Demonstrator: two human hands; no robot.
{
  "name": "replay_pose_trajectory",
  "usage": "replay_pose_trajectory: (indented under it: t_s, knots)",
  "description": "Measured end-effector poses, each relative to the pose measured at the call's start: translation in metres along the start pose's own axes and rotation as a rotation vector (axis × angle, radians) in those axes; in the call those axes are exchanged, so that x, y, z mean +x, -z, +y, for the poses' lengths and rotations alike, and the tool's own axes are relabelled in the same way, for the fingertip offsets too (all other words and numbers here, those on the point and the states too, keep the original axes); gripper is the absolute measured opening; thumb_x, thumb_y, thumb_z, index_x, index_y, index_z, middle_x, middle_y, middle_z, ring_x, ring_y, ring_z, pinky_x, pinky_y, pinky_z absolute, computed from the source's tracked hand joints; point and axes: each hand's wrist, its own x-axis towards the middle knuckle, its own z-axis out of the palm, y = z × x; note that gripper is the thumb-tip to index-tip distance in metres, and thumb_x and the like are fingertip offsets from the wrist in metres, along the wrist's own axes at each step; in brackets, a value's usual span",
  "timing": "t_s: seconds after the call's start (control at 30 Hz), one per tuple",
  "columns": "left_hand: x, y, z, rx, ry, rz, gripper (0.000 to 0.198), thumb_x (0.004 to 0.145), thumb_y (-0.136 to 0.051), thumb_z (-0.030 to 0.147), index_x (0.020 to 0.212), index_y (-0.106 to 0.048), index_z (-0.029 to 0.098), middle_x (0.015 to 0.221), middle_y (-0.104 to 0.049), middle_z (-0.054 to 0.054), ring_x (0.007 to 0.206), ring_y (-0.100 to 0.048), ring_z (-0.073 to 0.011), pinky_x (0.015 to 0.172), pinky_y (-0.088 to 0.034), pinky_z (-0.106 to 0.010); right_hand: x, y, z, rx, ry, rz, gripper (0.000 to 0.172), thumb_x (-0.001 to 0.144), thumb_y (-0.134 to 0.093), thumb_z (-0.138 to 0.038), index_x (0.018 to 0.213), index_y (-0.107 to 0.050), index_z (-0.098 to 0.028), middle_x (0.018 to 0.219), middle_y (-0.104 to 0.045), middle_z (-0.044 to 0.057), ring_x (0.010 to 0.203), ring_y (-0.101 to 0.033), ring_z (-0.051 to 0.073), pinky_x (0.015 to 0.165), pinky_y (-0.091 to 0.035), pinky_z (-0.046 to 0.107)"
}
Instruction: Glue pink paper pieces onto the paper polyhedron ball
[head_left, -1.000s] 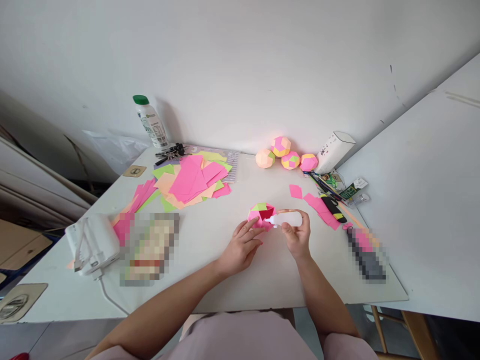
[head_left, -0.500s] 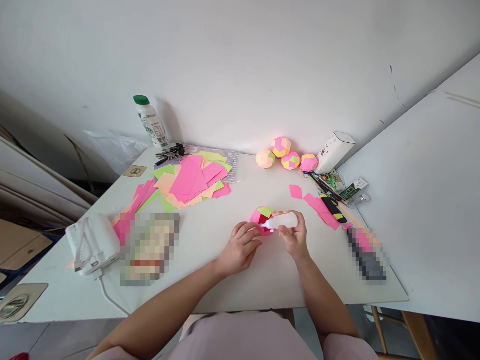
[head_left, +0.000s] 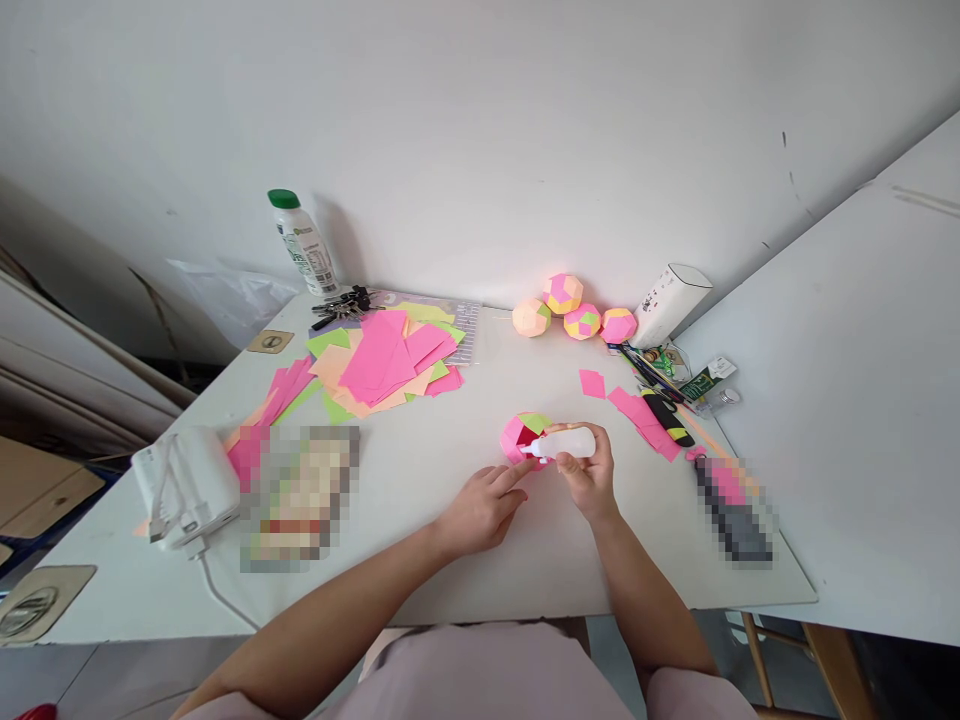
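A half-built paper ball of pink and green facets rests on the white table in front of me. My right hand is wrapped round a small white glue bottle, whose nozzle points left into the ball's opening. My left hand lies just below the ball, fingers stretched toward it, fingertips touching its lower edge. It holds nothing.
A pile of pink, orange and green paper sheets lies at the back left, with keys and a green-capped bottle behind. Three finished paper balls sit by the wall. Pink paper pieces and pens lie right; a white device left.
My left hand has slid down from the ball's side and its fingers have straightened. The glue bottle has shifted slightly left toward the ball's opening.
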Motion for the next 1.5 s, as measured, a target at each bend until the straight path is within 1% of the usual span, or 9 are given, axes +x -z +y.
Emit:
replay_pose_trajectory:
  t_s: [0.13,0.3,0.6,0.8,1.0,1.2,1.33,1.4,1.5]
  knots:
    - [-0.001,-0.002,-0.001,0.088,0.005,-0.076,0.025,0.086,-0.038,0.009,0.087,-0.061,0.015,0.131,-0.054,-0.014,0.062,-0.052,-0.0138,0.058,-0.044,-0.031,0.0,-0.001,0.0,-0.027,-0.006,0.01,0.031,0.08,-0.068,-0.033,0.104,-0.05,-0.024,0.1,-0.066,0.007,0.093,-0.064,0.02,0.061,-0.055,0.029]
    - [-0.002,-0.006,-0.001,0.125,0.013,-0.103,0.025,0.087,-0.036,0.011,0.087,-0.061,0.015,0.128,-0.054,-0.015,0.056,-0.048,-0.0124,0.055,-0.04,-0.03,0.0,-0.002,0.0,-0.049,-0.027,0.012,0.032,0.08,-0.067,-0.036,0.103,-0.049,-0.024,0.1,-0.066,0.007,0.093,-0.064,0.021,0.061,-0.055,0.03]
    - [-0.003,-0.013,-0.005,0.054,0.033,-0.126,0.026,0.087,-0.033,0.011,0.085,-0.059,0.016,0.129,-0.051,-0.015,0.058,-0.05,-0.0135,0.058,-0.039,-0.032,-0.001,-0.004,0.0,-0.026,-0.018,-0.009,0.031,0.08,-0.068,-0.033,0.104,-0.05,-0.024,0.103,-0.064,0.008,0.098,-0.063,0.023,0.066,-0.056,0.032]
    - [-0.003,-0.017,-0.005,0.041,0.028,-0.135,0.028,0.089,-0.031,0.011,0.082,-0.058,0.015,0.116,-0.057,-0.015,0.063,-0.053,-0.0153,0.06,-0.043,-0.032,-0.002,-0.004,0.003,-0.004,-0.013,-0.006,0.032,0.079,-0.069,-0.034,0.105,-0.052,-0.024,0.102,-0.065,0.007,0.098,-0.063,0.021,0.076,-0.056,0.036]
    - [-0.001,-0.011,-0.006,0.002,0.073,-0.092,0.029,0.091,-0.029,0.012,0.087,-0.057,0.016,0.098,-0.058,-0.01,0.079,-0.055,-0.0197,0.071,-0.045,-0.034,-0.002,-0.003,0.004,0.007,-0.024,-0.011,0.033,0.08,-0.068,-0.036,0.105,-0.05,-0.023,0.102,-0.065,0.008,0.1,-0.062,0.024,0.071,-0.057,0.037]
    - [0.0,-0.001,-0.002,0.104,0.0,-0.016,0.027,0.086,-0.031,0.004,0.082,-0.055,0.015,0.092,-0.056,-0.01,0.073,-0.05,-0.019,0.065,-0.043,-0.033,-0.001,-0.002,0.001,0.018,0.019,0.002,0.03,0.081,-0.067,-0.036,0.104,-0.051,-0.024,0.099,-0.066,0.008,0.095,-0.064,0.023,0.068,-0.056,0.037]
    - [-0.001,0.0,0.0,0.094,-0.034,-0.011,0.026,0.086,-0.032,0.004,0.083,-0.055,0.016,0.09,-0.055,-0.01,0.071,-0.048,-0.0191,0.062,-0.039,-0.033,-0.001,-0.002,0.001,-0.028,0.023,0.01,0.031,0.081,-0.065,-0.04,0.103,-0.049,-0.025,0.099,-0.067,0.009,0.096,-0.065,0.025,0.066,-0.057,0.038]
    - [-0.002,-0.001,0.001,0.085,-0.034,-0.018,0.026,0.086,-0.032,0.004,0.083,-0.055,0.016,0.091,-0.055,-0.01,0.071,-0.048,-0.0192,0.062,-0.038,-0.033,-0.002,-0.002,0.002,-0.026,0.034,0.001,0.031,0.082,-0.065,-0.039,0.104,-0.049,-0.025,0.1,-0.067,0.009,0.1,-0.063,0.025,0.069,-0.057,0.04]
    - [-0.002,-0.001,0.002,0.086,-0.029,-0.021,0.026,0.086,-0.032,0.004,0.082,-0.054,0.016,0.09,-0.054,-0.01,0.071,-0.047,-0.019,0.061,-0.037,-0.033,-0.003,-0.002,0.001,-0.01,0.073,-0.022,0.03,0.082,-0.065,-0.034,0.107,-0.05,-0.026,0.101,-0.066,0.007,0.104,-0.062,0.024,0.081,-0.055,0.044]
